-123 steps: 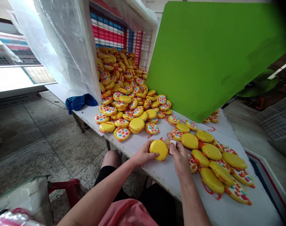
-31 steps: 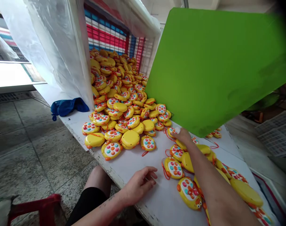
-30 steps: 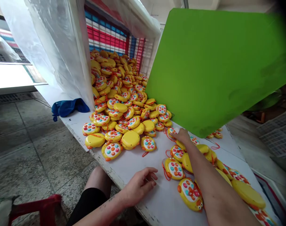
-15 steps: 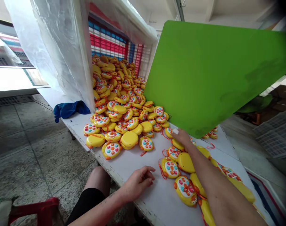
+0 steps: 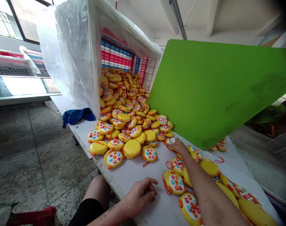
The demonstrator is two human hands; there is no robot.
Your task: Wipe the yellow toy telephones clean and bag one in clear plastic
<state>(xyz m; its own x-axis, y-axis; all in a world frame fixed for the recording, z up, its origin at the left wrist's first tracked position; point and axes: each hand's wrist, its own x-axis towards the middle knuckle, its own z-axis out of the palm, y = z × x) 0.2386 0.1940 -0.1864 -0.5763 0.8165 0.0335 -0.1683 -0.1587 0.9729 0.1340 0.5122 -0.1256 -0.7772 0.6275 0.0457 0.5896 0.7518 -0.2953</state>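
Note:
My right hand [image 5: 179,146] reaches far forward to a yellow toy phone [image 5: 169,141] at the foot of the green board [image 5: 218,91]. Its fingers are closed round a small white piece and rest on that toy. My left hand [image 5: 140,195] lies on the white table [image 5: 133,171] near the front edge, fingers loosely curled, holding nothing. A big heap of yellow toy phones [image 5: 124,103] with coloured buttons spills from a plastic-lined crate. More toy phones [image 5: 174,182] with red cords lie under and beside my right forearm.
A blue cloth [image 5: 77,115] lies on the table left of the heap. Clear plastic sheeting [image 5: 72,59] hangs over the crate. A red stool [image 5: 32,217] stands on the tiled floor at the lower left. Stacked crates stand at the far left.
The view has tilted up. My right hand stays stretched out at the toy by the green board. My left hand has let go of the yellow toy it held and rests on the table.

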